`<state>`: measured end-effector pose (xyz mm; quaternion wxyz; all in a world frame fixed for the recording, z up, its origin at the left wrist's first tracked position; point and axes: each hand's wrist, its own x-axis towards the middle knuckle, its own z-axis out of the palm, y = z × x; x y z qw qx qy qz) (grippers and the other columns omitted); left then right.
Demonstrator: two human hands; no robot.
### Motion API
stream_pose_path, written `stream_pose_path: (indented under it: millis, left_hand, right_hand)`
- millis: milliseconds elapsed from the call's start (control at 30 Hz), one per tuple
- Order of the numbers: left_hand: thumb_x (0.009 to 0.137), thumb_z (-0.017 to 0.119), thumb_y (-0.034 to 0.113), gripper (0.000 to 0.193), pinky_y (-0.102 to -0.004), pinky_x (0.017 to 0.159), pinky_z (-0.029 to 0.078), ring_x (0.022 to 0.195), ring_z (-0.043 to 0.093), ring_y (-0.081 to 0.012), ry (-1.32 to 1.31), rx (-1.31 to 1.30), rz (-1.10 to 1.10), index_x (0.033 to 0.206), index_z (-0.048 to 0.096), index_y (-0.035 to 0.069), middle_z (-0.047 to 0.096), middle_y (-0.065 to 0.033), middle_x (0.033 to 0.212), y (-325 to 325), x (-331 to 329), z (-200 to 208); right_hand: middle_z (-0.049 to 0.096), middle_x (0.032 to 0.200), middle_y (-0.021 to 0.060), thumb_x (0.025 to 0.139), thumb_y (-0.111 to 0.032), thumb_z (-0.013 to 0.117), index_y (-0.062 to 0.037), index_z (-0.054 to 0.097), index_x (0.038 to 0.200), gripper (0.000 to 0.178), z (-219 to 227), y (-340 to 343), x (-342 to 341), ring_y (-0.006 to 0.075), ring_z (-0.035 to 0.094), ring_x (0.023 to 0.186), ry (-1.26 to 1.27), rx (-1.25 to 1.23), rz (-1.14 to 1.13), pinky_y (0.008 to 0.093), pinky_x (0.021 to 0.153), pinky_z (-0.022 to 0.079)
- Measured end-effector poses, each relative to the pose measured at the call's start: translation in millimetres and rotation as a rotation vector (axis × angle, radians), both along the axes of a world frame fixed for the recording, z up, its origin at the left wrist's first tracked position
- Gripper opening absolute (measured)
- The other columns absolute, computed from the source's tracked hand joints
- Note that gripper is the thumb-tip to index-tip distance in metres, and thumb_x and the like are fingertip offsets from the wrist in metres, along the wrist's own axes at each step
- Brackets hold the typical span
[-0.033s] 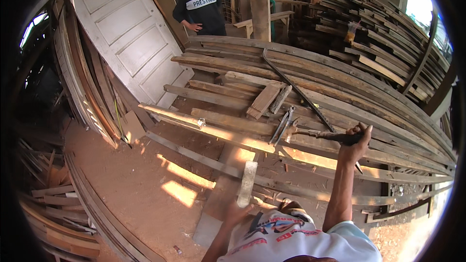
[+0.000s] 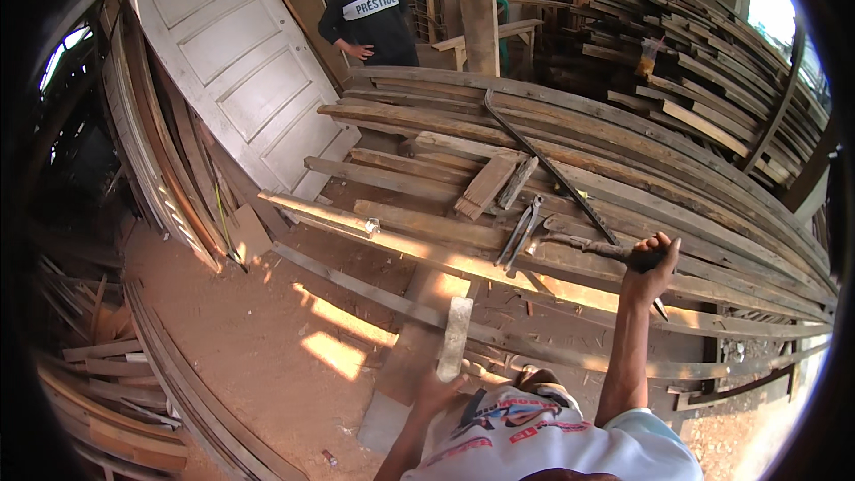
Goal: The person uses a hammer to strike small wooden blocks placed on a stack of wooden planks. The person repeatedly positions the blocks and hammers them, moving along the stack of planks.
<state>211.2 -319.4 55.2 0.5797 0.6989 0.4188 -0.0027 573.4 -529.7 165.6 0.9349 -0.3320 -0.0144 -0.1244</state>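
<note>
My right hand [image 2: 652, 272] is closed round the dark grip of a hammer [image 2: 588, 246]. The hammer's head points left, over the timbers and close to the pincers [image 2: 519, 233], which lie on a beam with their handles toward me. Low in the middle, my left hand [image 2: 435, 389] is at the lower end of a short wood piece [image 2: 455, 338] and appears to grip it; its fingers are partly hidden. A long black pry bar [image 2: 552, 165] lies slantwise across the timbers, passing behind the hammer handle. Two short offcuts [image 2: 486, 185] rest beyond the pincers.
Long wooden beams [image 2: 427, 118] spread across the work area. A white panelled door [image 2: 236, 62] leans at the far left, and a person [image 2: 370, 13] stands beyond it. Stacked planks [image 2: 712, 98] fill the far right. More boards [image 2: 111, 392] lie at the lower left.
The view has shifted very slightly. My right hand, with the hammer in it, has moved a little relative to the timbers. The pincers, pry bar and short wood piece stay in place.
</note>
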Motion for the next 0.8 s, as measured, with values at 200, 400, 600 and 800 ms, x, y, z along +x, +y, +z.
stream_pose_path:
  millis: [200,400,600,800]
  left_hand:
    - [0.083,0.087,0.035,0.070,-0.0411,0.093,0.054,0.109,0.070,-0.0296,-0.076,0.151,0.102,0.135,0.059,-0.004,0.071,-0.0189,0.118,-18,-1,-71]
    - [0.085,0.085,0.034,0.076,-0.0424,0.103,0.049,0.123,0.064,-0.0340,-0.019,0.132,0.161,0.143,0.052,-0.002,0.068,-0.0211,0.128,-29,25,-97]
    - [0.089,0.081,0.027,0.061,-0.0384,0.085,0.054,0.096,0.069,-0.0235,-0.018,0.032,0.239,0.135,0.052,-0.002,0.070,-0.0140,0.107,-48,54,-66]
    - [0.089,0.080,0.026,0.056,-0.0362,0.074,0.055,0.083,0.068,-0.0190,0.075,0.035,0.239,0.129,0.054,-0.003,0.070,-0.0118,0.099,-70,49,-48]
  right_hand:
    - [0.069,0.110,0.0129,0.104,-0.054,0.059,0.0013,0.067,0.115,0.057,-125,-59,-12,0.0244,0.066,0.104,0.285,-0.193,0.003,0.0375,0.094,0.054]
    - [0.062,0.083,0.0040,0.095,-0.076,0.059,-0.0086,0.064,0.107,0.068,-128,-95,-34,0.0173,0.062,0.072,0.644,-0.248,0.428,0.0307,0.068,0.049]
    - [0.061,0.076,0.0015,0.097,-0.077,0.053,-0.0094,0.062,0.096,0.068,-150,-110,-8,0.0158,0.059,0.066,0.778,-0.176,0.516,0.0288,0.064,0.048]
    - [0.049,0.063,-0.0045,0.096,-0.081,0.048,-0.0164,0.055,0.078,0.067,-158,-124,1,0.0123,0.047,0.056,0.747,-0.163,0.723,0.0275,0.055,0.037]
